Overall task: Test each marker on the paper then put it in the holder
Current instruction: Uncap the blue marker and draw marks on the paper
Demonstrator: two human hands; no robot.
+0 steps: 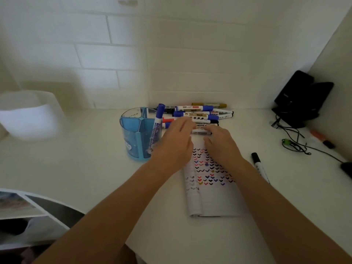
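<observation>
A tug now could well scatter the marker pile (198,113) by the wall, just past the paper (211,197). The right hand (222,143) has its fingers curled on one end of a black-and-white marker (201,132) at the pile's near edge, and the left hand (178,141) covers the other end, too blurred to tell if it grips. That left wrist could also knock the blue holder (133,138) just beside it, where one blue marker (158,122) leans. Well off to the right lie a black device (297,96) with cables, a loose black marker (259,164) and an orange highlighter (320,138).
</observation>
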